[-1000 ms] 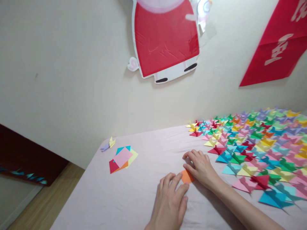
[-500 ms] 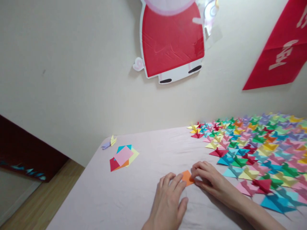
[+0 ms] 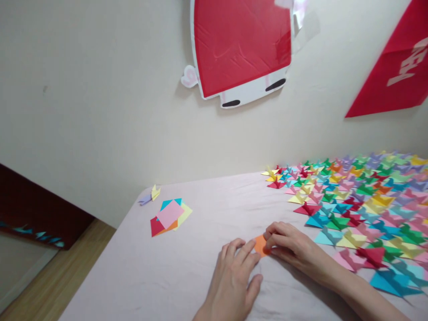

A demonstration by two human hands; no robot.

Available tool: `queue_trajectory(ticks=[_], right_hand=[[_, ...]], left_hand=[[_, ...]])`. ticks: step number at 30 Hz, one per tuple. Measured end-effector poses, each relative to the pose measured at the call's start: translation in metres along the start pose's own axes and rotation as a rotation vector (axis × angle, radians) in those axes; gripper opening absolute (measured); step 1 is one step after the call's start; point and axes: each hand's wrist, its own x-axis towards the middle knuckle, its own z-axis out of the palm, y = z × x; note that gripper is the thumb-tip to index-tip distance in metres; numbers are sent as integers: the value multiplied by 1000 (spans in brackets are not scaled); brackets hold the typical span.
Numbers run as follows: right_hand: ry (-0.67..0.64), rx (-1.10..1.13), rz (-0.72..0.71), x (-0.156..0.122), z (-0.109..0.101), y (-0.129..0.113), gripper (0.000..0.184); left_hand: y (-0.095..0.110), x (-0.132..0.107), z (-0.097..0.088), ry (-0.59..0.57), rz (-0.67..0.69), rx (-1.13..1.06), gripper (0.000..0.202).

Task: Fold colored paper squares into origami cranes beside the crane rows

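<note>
A small orange piece of origami paper lies on the pale sheet-covered surface between my hands. My left hand rests flat with its fingers apart, the fingertips at the paper's left edge. The fingers of my right hand are curled together on the paper's right side and cover part of it. Just right of my right hand spread many folded paper cranes in mixed colours, in rows.
A loose pile of coloured paper squares lies to the left, pink on top. Behind it sit a yellow paper crane and a purple one near the corner. A wall with a red cartoon cutout rises behind.
The view has tilted down and shifted slightly. My right fingers have moved a little further over the orange paper, covering more of it. My left hand stays about where it was.
</note>
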Motion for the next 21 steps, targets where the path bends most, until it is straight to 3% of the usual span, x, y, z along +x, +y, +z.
queue_trajectory(ticks=[5,12,21], right_hand=[[-5,-11,-3,5,2,0,22],[53,-62,102,15,12,-4,16],[91,-90,159,16,21,-1,16]], left_hand=[[0,0,0,-13,10,3,32],[0,1,1,21,58,70,35],[-1,6,-3,-41,94,66,32]])
